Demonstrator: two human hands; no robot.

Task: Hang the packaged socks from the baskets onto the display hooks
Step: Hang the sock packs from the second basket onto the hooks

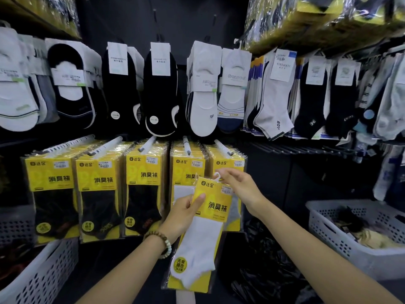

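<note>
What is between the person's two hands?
In the head view, a yellow-carded sock pack: left hand grips its side, right hand pinches its top.

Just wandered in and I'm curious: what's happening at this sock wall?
A person is stocking a sock display. The left grip holds a yellow pack of white socks by its side, while the right grip pinches its small white hanger. The pack is held in front of the hanging yellow packs, not yet on a display hook. A white basket with more stock sits to the right.
</note>
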